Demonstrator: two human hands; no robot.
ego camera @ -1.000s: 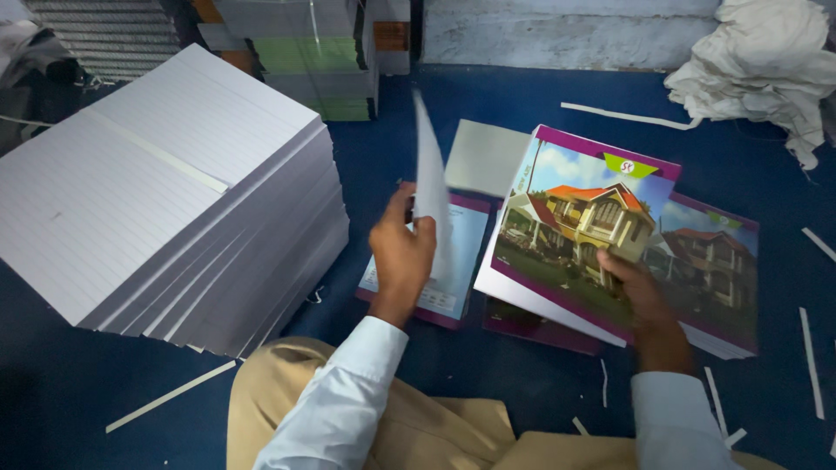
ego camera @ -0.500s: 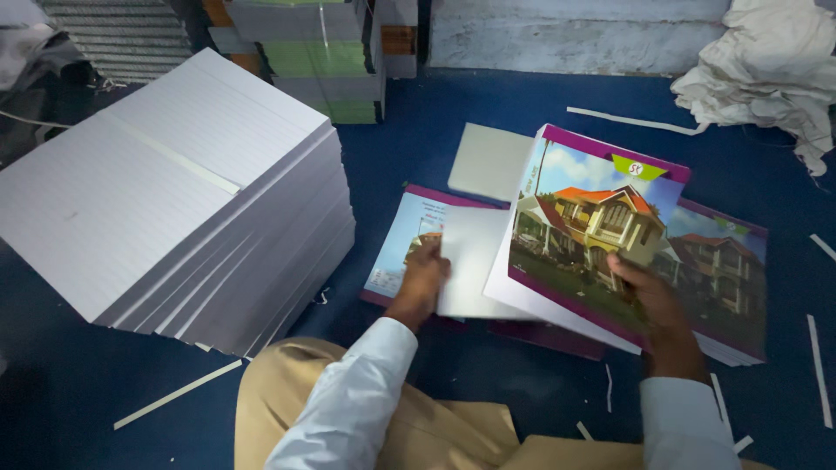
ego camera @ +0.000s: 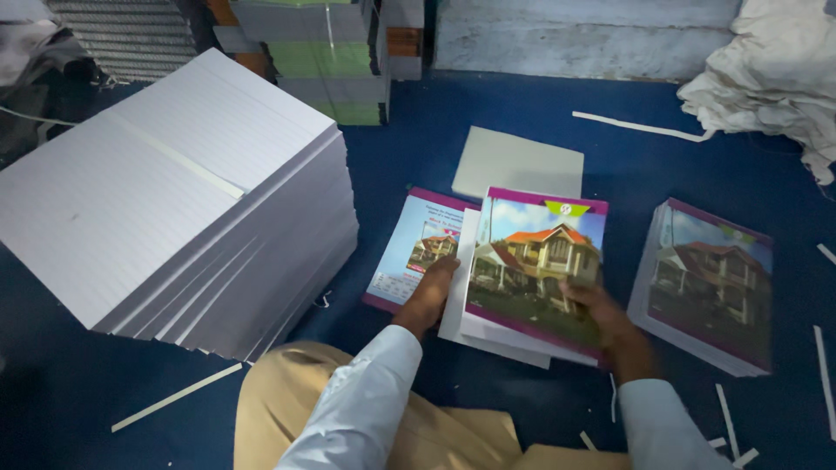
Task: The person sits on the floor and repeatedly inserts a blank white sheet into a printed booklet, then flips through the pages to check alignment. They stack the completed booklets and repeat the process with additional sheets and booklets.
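holding house-picture cover (ego camera: 535, 261) in right hand (ego camera: 605, 318) grip; left hand (ego camera: 433, 292) flat, grip wide, on purple-edged sheet (ego camera: 414, 248)

Pretty dim, bluish light from overhead; the big stack of lined sheets (ego camera: 174, 200) looks brightest. Corners go dark, hands slightly blurry.

I am sitting on the blue floor (ego camera: 522, 113) of a notebook bindery workshop: a tall stack of ruled paper sheets (ego camera: 174, 200), printed house-picture covers (ego camera: 535, 261), a finished-notebook pile (ego camera: 705, 287), and paper trimmings (ego camera: 640, 126) are surrounding me.
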